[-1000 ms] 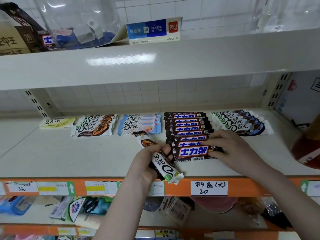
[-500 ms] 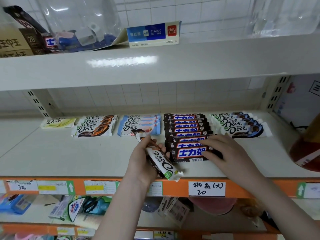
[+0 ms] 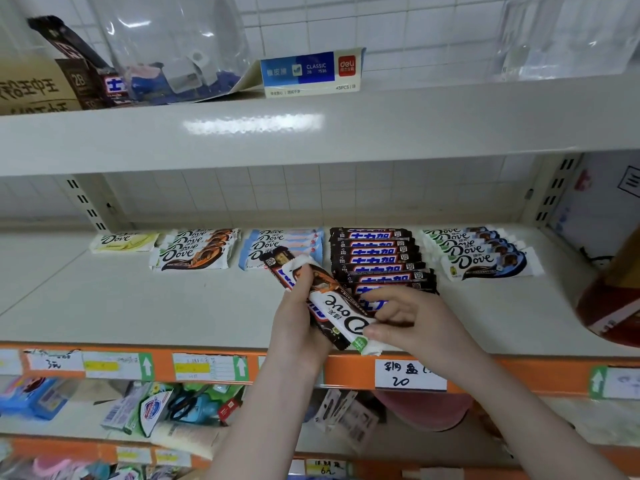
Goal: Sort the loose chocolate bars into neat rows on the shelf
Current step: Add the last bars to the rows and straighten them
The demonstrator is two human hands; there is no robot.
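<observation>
My left hand [image 3: 298, 317] grips two bars stacked together above the shelf [image 3: 138, 306]: a white Dove bar [image 3: 341, 308] on top and a dark Snickers bar [image 3: 277, 263] beneath it. My right hand [image 3: 405, 318] pinches the near end of the white Dove bar. Behind lie rows: one yellow Dove bar [image 3: 123, 241], a caramel Dove row [image 3: 197, 251], a pale blue Dove row [image 3: 284, 240], a dark Snickers row [image 3: 375, 258] and a blue-white Dove row [image 3: 481, 252]. My right hand hides the front of the Snickers row.
An upper shelf [image 3: 311, 129] overhangs the rows, carrying boxes and a Deli eraser carton [image 3: 311, 72]. A red-brown container [image 3: 613, 299] stands at the right. The orange front rail [image 3: 346, 370] bears price tags. Mixed goods fill the lower shelf [image 3: 138, 410].
My right hand has left the front Snickers bar in the row and moved left onto the Dove bar's end. My left hand has lifted its bars slightly up and back.
</observation>
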